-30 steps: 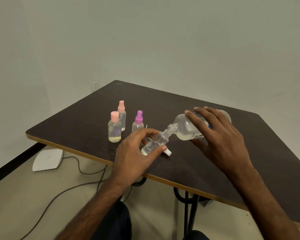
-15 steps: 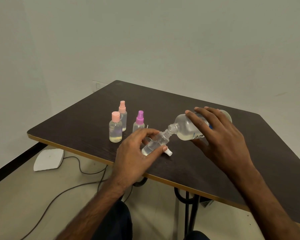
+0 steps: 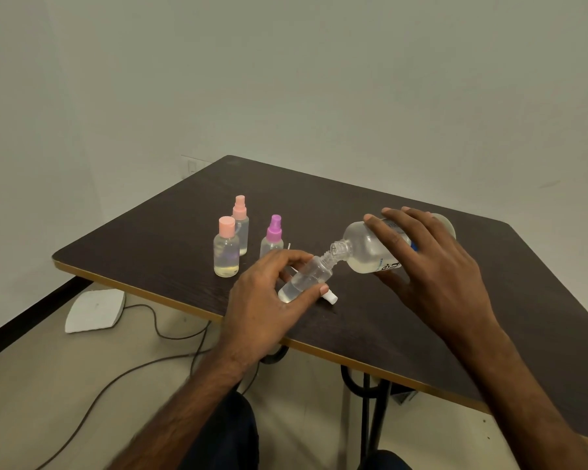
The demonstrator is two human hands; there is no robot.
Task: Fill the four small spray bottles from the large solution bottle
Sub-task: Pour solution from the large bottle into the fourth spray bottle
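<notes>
A dark wooden table with a pale edge strip fills the middle of the head view, set against a plain light wall. On the floor to its left lies a flat white object, with a dark cable looping past it.

The large solution bottle is over the near middle of the table, tipped almost flat with its open mouth pointing left and slightly down. Clear liquid pools along its lower side. The right hand holds it from above, with the fingers spread and curved over the body and the thumb underneath.

The left hand grips the open spray bottle, index finger over the top and thumb along the near side. This small bottle leans with its threaded neck up and to the right, and the neck meets the big bottle's mouth. Clear liquid sits in its lower end. Whether its base touches the table cannot be told.

Three more small bottles stand upright in a loose group to the left, well inside the table edge, each holding clear liquid. They are the flat-capped pink bottle nearest, the pink spray bottle just behind it, and the purple spray bottle to their right, partly behind the left hand's fingers.

A small white cap lies on its side on the table, just beside the left thumb tip.
</notes>
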